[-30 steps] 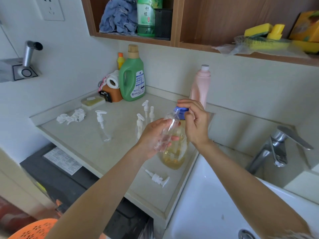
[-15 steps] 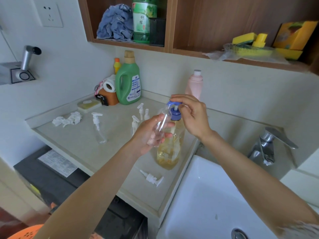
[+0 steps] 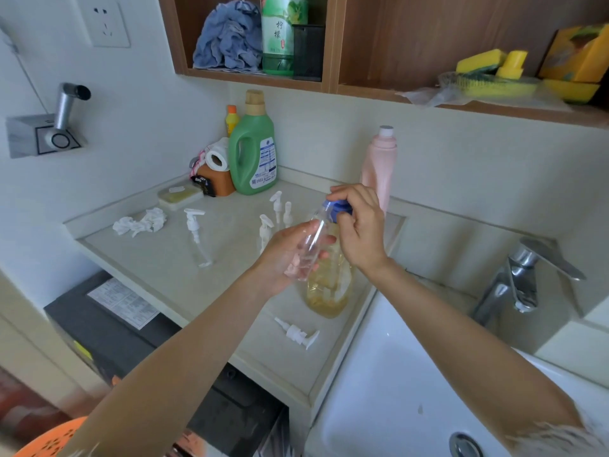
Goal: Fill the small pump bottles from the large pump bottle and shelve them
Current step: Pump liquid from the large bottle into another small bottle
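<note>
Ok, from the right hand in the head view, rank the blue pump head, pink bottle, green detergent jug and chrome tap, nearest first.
1. Blue pump head: under the right hand, touched by its fingers.
2. Pink bottle: just behind the hand, against the wall.
3. Green detergent jug: back left on the counter.
4. Chrome tap: far right, over the sink.

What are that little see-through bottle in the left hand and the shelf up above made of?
The small bottle looks like thin clear plastic: fingers show through it, with glossy highlights. The shelf appears wood or wood-look laminate, matte brown with straight grain lines; which one cannot be told.
</note>
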